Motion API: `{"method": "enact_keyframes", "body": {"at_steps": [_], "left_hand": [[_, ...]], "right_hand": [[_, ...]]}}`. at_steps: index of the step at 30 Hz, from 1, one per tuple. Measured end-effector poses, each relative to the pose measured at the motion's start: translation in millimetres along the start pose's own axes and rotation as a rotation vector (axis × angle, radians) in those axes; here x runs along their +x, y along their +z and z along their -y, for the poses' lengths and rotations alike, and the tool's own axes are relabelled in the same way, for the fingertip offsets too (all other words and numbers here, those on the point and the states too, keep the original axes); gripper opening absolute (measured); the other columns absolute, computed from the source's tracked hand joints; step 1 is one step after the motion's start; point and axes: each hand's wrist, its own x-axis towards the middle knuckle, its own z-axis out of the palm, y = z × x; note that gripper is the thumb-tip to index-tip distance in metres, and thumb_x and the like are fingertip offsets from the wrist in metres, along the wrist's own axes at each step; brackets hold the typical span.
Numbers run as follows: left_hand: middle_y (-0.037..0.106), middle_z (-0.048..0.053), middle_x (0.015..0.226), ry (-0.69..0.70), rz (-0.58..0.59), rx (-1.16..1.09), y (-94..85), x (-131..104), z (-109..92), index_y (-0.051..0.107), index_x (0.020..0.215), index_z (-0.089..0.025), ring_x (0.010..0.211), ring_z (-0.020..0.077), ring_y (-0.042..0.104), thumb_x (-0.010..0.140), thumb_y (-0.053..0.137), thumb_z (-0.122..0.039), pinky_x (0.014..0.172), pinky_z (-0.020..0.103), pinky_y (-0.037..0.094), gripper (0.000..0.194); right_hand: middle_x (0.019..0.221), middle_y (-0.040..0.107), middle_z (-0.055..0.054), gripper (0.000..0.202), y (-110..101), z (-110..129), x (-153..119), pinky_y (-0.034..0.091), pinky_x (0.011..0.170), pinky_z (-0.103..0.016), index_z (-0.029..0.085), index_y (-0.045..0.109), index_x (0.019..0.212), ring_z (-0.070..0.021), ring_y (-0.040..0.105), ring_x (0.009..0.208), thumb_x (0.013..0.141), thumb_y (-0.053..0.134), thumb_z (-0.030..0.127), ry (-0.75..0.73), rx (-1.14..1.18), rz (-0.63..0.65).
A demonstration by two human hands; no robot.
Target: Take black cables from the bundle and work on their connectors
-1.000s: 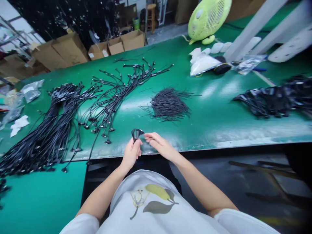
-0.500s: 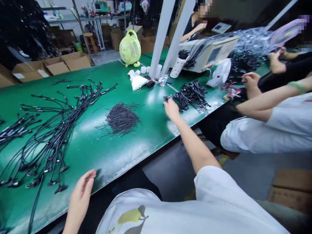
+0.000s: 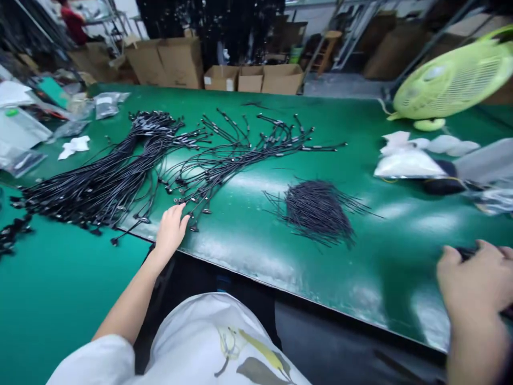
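Several black cables (image 3: 224, 172) with small plugs lie fanned out on the green table. My left hand (image 3: 171, 231) reaches to their near end, thumb apart from the fingers, close to the black connectors; whether it touches one I cannot make out. At the right edge my right hand (image 3: 475, 280), smeared by motion, is curled over dark pieces that look like black cables, partly hidden and cut off by the frame. Between the hands lies a pile of thin, short black strands (image 3: 318, 211).
A thick bundle of black cables (image 3: 100, 176) covers the table's left part. Bags and papers lie farther left. At the right back stand a green fan (image 3: 452, 80) and a white bag (image 3: 409, 163). Cardboard boxes (image 3: 250, 79) line the far edge.
The view has swung left. My left hand has moved forward from the table's near edge to the cables' connectors. My right hand is away from the table's middle seam, with dark pieces under it.
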Motion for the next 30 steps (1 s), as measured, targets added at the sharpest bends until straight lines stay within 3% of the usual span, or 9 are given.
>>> {"method": "enact_keyframes", "body": {"at_steps": [4, 10, 13, 16, 20, 23, 25, 28, 30], "left_hand": [[0.060, 0.013, 0.123, 0.059, 0.053, -0.006, 5.6, 67.8, 1.9, 0.051, 0.132, -0.015, 0.114, 0.0267, 0.054, 0.098, 0.042, -0.029, 0.100, 0.039, 0.043, 0.038], [0.062, 0.016, 0.117, 0.137, 0.131, 0.019, 48.9, 207.1, -22.4, 0.055, 0.127, -0.012, 0.110, 0.0275, 0.057, 0.096, 0.046, -0.017, 0.094, 0.045, 0.046, 0.033], [0.058, 0.012, 0.123, 0.198, 0.112, 0.023, 61.2, 249.4, -29.5, 0.060, 0.116, -0.015, 0.113, 0.0276, 0.055, 0.092, 0.058, -0.023, 0.095, 0.050, 0.046, 0.026], [0.061, 0.008, 0.116, 0.335, 0.109, -0.010, 59.3, 272.0, -28.3, 0.063, 0.103, -0.015, 0.110, 0.0255, 0.056, 0.090, 0.061, -0.024, 0.095, 0.049, 0.046, 0.016], [0.064, 0.013, 0.105, 0.532, 0.071, -0.090, 38.9, 269.1, -33.7, 0.063, 0.100, -0.012, 0.103, 0.0260, 0.057, 0.096, 0.044, -0.017, 0.093, 0.046, 0.043, 0.020], [0.066, 0.013, 0.100, 0.742, 0.110, -0.157, 17.2, 233.1, -53.4, 0.064, 0.102, -0.016, 0.098, 0.0254, 0.058, 0.097, 0.038, -0.018, 0.091, 0.042, 0.043, 0.027], [0.067, 0.009, 0.096, 0.899, 0.171, -0.201, 2.8, 199.0, -68.6, 0.065, 0.101, -0.019, 0.095, 0.0224, 0.059, 0.097, 0.039, -0.020, 0.088, 0.036, 0.045, 0.027], [0.067, 0.010, 0.090, 0.989, 0.237, -0.310, -17.3, 158.1, -76.2, 0.066, 0.102, -0.019, 0.087, 0.0219, 0.061, 0.098, 0.037, -0.025, 0.083, 0.035, 0.046, 0.030], [0.068, 0.010, 0.093, 0.829, 0.278, -0.394, -32.0, 148.8, -63.7, 0.066, 0.106, -0.019, 0.086, 0.0232, 0.061, 0.097, 0.042, -0.031, 0.082, 0.036, 0.047, 0.028]], "right_hand": [[0.099, 0.069, -0.012, 0.035, 20.1, 34.9, 14.3, 0.051, 0.087, -0.041, 0.023, 0.070, 0.104, -0.0260, 0.065, 0.099, 0.093, 0.043, 0.043, -0.015, 0.107, 0.000], [0.102, 0.069, -0.009, 0.029, 29.7, 92.0, 54.9, 0.052, 0.089, -0.040, 0.020, 0.069, 0.099, -0.0229, 0.064, 0.096, 0.093, 0.042, 0.031, -0.093, 0.204, 0.043], [0.103, 0.069, -0.009, 0.027, 40.7, 129.7, 61.4, 0.051, 0.090, -0.040, 0.020, 0.068, 0.102, -0.0225, 0.063, 0.097, 0.094, 0.043, 0.028, -0.222, 0.268, 0.193], [0.099, 0.068, -0.007, 0.026, 48.9, 138.9, 52.9, 0.051, 0.088, -0.039, 0.022, 0.067, 0.102, -0.0216, 0.064, 0.093, 0.096, 0.042, 0.028, -0.241, 0.309, 0.327], [0.103, 0.066, -0.006, 0.026, 47.9, 118.9, 56.6, 0.052, 0.086, -0.034, 0.023, 0.064, 0.106, -0.0193, 0.064, 0.094, 0.097, 0.041, 0.029, -0.116, 0.425, 0.269], [0.121, 0.057, -0.011, 0.042, 47.9, 118.0, 95.2, 0.053, 0.082, -0.035, 0.023, 0.046, 0.135, -0.0178, 0.063, 0.087, 0.093, 0.048, 0.030, 0.023, 0.406, -0.046], [0.127, 0.053, -0.013, 0.052, 49.7, 127.6, 134.8, 0.052, 0.078, -0.033, 0.022, 0.042, 0.140, -0.0169, 0.061, 0.084, 0.091, 0.054, 0.032, 0.027, 0.253, -0.111], [0.107, 0.064, -0.008, 0.023, 42.1, 138.2, 192.3, 0.048, 0.077, -0.027, 0.021, 0.066, 0.109, -0.0174, 0.060, 0.087, 0.089, 0.057, 0.029, -0.041, 0.011, -0.033], [0.094, 0.066, -0.007, 0.020, 21.5, 130.5, 217.5, 0.045, 0.077, -0.027, 0.020, 0.068, 0.090, -0.0187, 0.059, 0.088, 0.092, 0.049, 0.025, -0.009, -0.035, -0.066]]}}
